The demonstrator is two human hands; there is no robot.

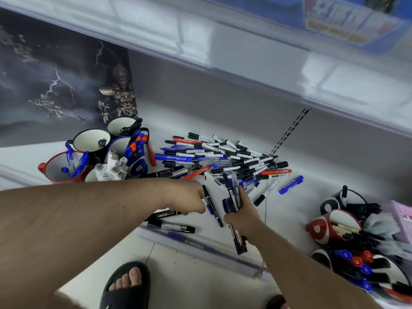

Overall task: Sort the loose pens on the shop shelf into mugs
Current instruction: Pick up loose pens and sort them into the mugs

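A person sorts loose pens on a white shop shelf (223, 121), seen from above. At far left, a cluster of mugs stands against a dark poster (55, 74): a red mug (48, 170) with blue pens, a black mug (91, 140) nearly empty, and a blue mug (138, 168) crowded with red and blue caps, with white marker tops packed just in front.

The left hand (187, 197) reaches across the shelf front, its fingers curled, pinching a slim black pen (211, 204) that hangs tip-down toward the shelf edge. Two thick black markers (170, 220) lie just beneath it.

Just beside it, the right hand (242, 216) is clenched round a bundle of dark pens (233, 199) that juts above and below the fist.

Behind both hands, the main pile of pens (227, 157), black, blue and red, sprawls across the middle of the shelf. A lone blue marker (291, 185) lies apart to its right.

At far right, a red-and-white mug (318, 230) lies tipped with dark pens spilling from it, beside another mug (388, 273) holding blue and red caps.

The risks look plain. The right-hand bundle appears loosely stacked, and adding the next pen could let one slip through the fist onto the floor, near the sandalled foot (127, 284). The markers near the shelf's front lip could be knocked off by either forearm. Similar dark barrels may also be mixed into the wrong mug.
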